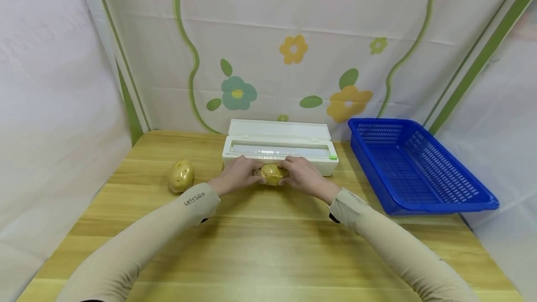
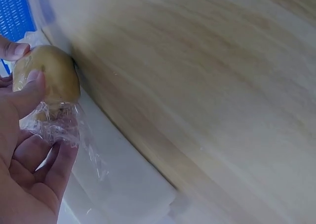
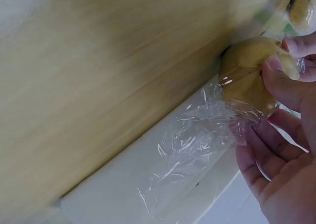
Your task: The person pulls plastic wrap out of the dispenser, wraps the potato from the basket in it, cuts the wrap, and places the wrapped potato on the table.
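A potato (image 1: 271,174) partly covered in clear cling film (image 3: 192,140) is held between both hands, just in front of a white cling film dispenser (image 1: 278,155). My left hand (image 1: 243,172) grips its left end, thumb on the near face and fingers behind in the film, as the left wrist view shows. On the other end my right hand (image 1: 303,174) holds it the same way, thumb pressed on the skin. Loose crinkled film hangs from the potato over the white dispenser in the right wrist view. The dispenser's lid (image 1: 278,129) stands raised at the back.
Another potato (image 1: 181,176), shiny as if wrapped, lies on the wooden table (image 1: 268,255) at the left. A blue plastic basket (image 1: 379,185) stands at the right, beside the dispenser. A printed curtain (image 1: 260,36) hangs behind the table.
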